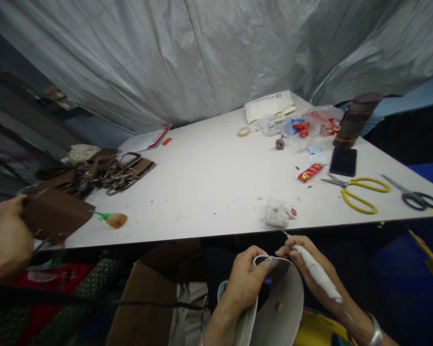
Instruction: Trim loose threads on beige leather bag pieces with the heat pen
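Note:
At the table's front edge, my left hand (243, 278) pinches the rim of an off-white, bag-like piece (281, 300), which curves open below my fingers. My right hand (313, 259) is wrapped around a white pen-shaped tool (319, 274) with a thin metal tip. The tip points up and left, beyond the rim of the piece. Just past it on the table lies a small clear plastic packet (277, 213) with whitish contents. A small brown lump (277, 305) shows on the inside of the off-white piece.
At left, a co-worker's hand (12, 230) holds a brown bag (59, 214) near a glue bottle (111, 218) and piled brown bags (119, 173). At right lie yellow-handled scissors (362, 192), black-handled scissors (414, 197), a phone (343, 161) and a dark flask (357, 120). A cardboard box (142, 302) stands below.

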Demonstrator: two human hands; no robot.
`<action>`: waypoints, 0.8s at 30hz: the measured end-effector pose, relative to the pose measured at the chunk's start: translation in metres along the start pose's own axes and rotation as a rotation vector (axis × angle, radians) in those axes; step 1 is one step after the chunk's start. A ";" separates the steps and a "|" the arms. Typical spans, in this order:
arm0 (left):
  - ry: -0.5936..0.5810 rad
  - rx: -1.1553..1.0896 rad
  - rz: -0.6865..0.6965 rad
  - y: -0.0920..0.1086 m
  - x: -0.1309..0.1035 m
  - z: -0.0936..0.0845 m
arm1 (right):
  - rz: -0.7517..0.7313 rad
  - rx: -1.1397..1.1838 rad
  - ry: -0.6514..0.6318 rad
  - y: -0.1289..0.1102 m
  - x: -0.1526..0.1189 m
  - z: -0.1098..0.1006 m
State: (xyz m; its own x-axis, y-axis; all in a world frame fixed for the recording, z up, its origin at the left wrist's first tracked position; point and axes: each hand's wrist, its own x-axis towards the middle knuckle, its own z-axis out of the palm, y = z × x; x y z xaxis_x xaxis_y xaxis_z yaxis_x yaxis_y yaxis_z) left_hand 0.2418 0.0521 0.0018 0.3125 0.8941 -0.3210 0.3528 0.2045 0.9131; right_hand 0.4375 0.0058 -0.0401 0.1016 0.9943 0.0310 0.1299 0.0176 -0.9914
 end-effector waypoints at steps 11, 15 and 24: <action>0.016 0.007 -0.091 -0.015 0.023 0.011 | -0.087 -0.260 0.360 0.010 0.050 -0.030; -0.026 0.030 -0.081 -0.018 0.028 0.014 | -0.210 -0.246 0.356 0.017 0.056 -0.027; 0.026 -0.030 -0.113 -0.021 0.031 0.012 | -0.344 -0.408 0.280 0.028 0.062 -0.026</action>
State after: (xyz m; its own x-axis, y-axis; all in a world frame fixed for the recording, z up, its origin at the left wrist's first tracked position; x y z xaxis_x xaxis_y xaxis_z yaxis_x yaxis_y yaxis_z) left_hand 0.2541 0.0710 -0.0306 0.2490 0.8748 -0.4157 0.3579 0.3157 0.8788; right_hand 0.4729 0.0655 -0.0624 0.2353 0.8725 0.4283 0.5640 0.2362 -0.7912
